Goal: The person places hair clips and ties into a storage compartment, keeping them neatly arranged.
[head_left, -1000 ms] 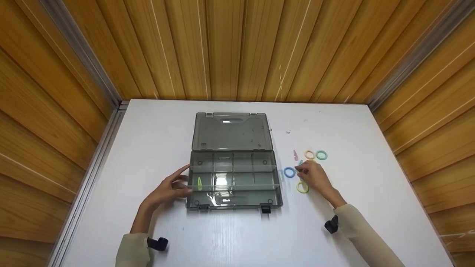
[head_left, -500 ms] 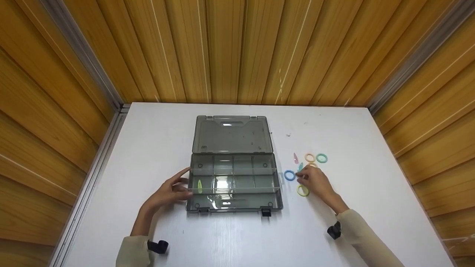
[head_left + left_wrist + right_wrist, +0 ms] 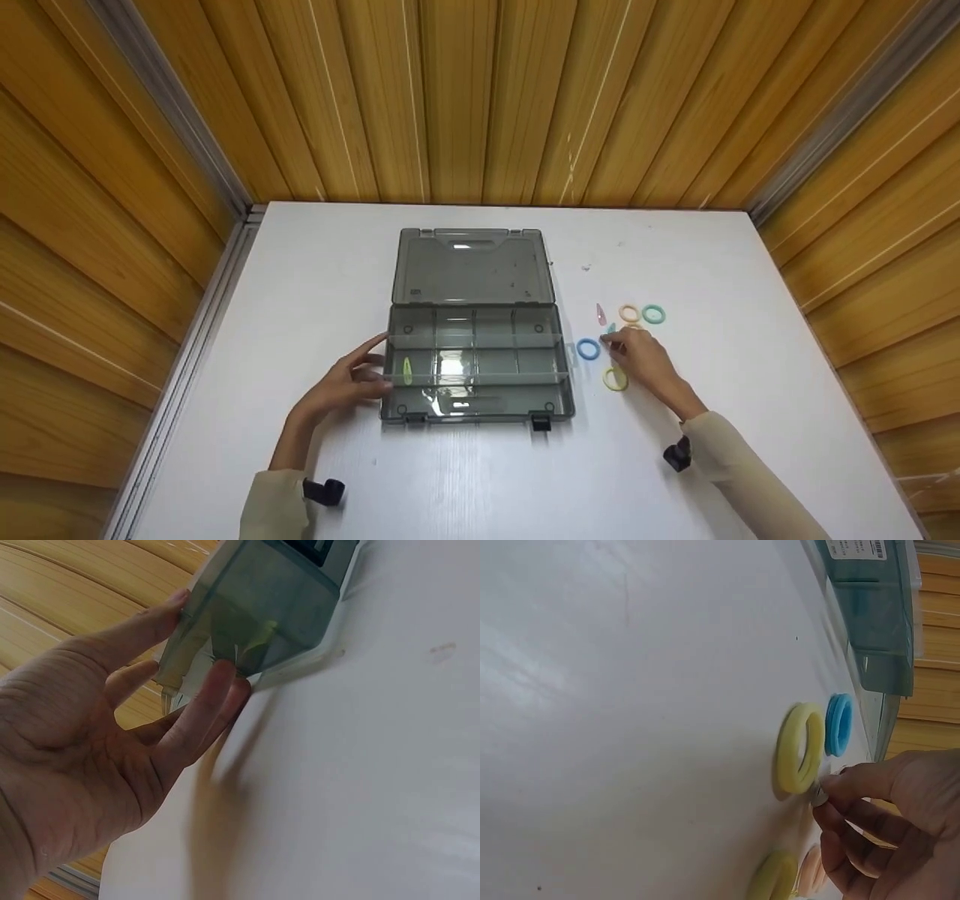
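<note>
Over on the left, the left hand (image 3: 341,386) sits with fingers spread, their tips against the box's side wall. The box (image 3: 480,360) lies open on the white tabletop (image 3: 450,487), smoky see-through plastic with clear dividers, a slim lime clip (image 3: 407,369) in the middle row's leftmost compartment. Just right of it: the blue ring (image 3: 588,349), thick and grooved, then a pointed pink clip (image 3: 601,314), a teal clip (image 3: 611,328) by the fingertips, a rounded yellow ring (image 3: 615,379), a peach ring (image 3: 629,313). And here's the right hand (image 3: 643,360), wrist angled inward, thumb and forefinger pinching a small pale piece (image 3: 820,796)! Farthest right, the mint ring (image 3: 654,314).
</note>
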The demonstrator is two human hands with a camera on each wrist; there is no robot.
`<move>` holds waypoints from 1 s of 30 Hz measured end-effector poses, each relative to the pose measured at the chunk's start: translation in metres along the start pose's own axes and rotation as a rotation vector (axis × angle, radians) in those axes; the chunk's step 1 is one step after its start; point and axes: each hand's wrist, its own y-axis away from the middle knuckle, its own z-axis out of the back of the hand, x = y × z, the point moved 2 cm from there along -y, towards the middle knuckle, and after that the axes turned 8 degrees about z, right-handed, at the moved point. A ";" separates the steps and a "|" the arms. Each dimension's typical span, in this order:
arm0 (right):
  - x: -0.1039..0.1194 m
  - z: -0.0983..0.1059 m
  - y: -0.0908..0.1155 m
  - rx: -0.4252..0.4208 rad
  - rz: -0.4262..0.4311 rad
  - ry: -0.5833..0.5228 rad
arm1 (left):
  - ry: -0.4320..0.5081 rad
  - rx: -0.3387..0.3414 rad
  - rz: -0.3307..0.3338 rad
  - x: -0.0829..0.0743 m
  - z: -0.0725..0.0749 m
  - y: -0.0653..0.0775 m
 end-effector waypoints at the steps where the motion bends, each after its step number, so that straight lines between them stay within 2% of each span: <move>1: -0.001 0.001 0.000 -0.001 0.001 -0.006 | 0.000 0.003 -0.001 0.000 0.000 0.000; 7: 0.002 0.008 -0.001 -0.030 0.001 -0.064 | 0.000 0.021 0.007 0.000 -0.001 0.000; 14: 0.018 0.023 -0.014 -0.060 0.002 -0.241 | 0.020 0.010 0.018 0.000 0.000 -0.001; 20: 0.022 0.027 -0.025 -0.077 0.013 -0.361 | 0.023 0.008 0.022 -0.003 -0.001 -0.004; 24: 0.026 0.024 -0.028 -0.048 0.016 -0.452 | 0.021 0.009 0.010 -0.003 0.000 -0.003; 30: 0.034 0.016 -0.034 0.007 -0.029 -0.542 | 0.007 0.003 0.004 -0.002 0.000 0.000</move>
